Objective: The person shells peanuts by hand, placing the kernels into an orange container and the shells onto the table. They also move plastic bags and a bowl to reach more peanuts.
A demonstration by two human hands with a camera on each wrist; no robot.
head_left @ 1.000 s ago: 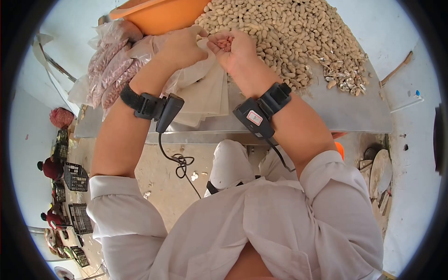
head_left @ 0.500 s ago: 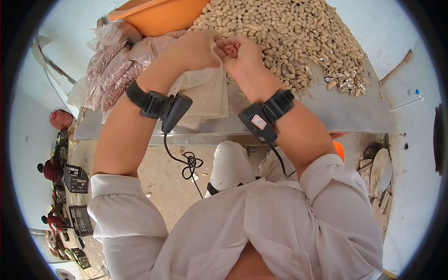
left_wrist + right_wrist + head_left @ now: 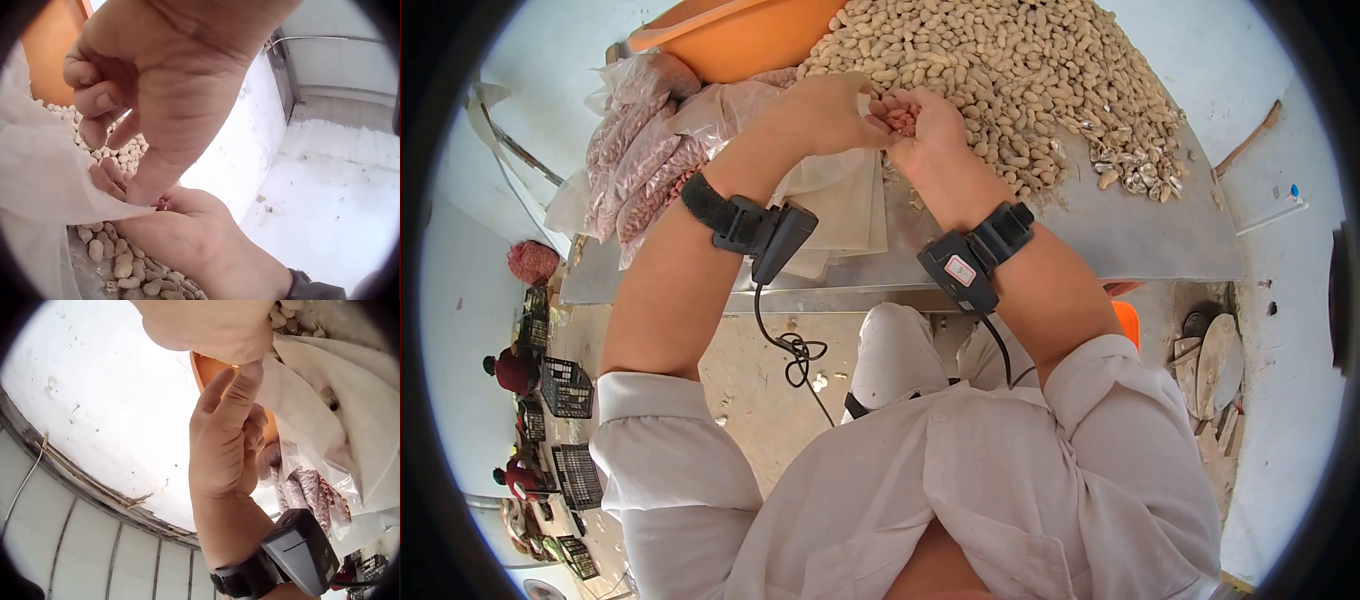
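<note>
The right hand is cupped palm up, its fingers curled round reddish peanut kernels. Close against it on the left is the left hand, knuckles up. In the left wrist view the left hand has curled fingers, and its thumb reaches down to the taut edge of a thin whitish plastic bag, beside the kernels in the right palm. The thumb's tip is partly hidden. In the right wrist view the bag spreads from where both hands meet.
Unshelled peanuts are heaped behind and right of the hands. An orange basin stands back left, beside filled bags of kernels. Flat bags lie on the metal table. A cable hangs from the left wrist.
The left hand has moved right and slightly down, closing up to the right hand. The right hand has shifted a little right and toward the body, still cupping the kernels.
</note>
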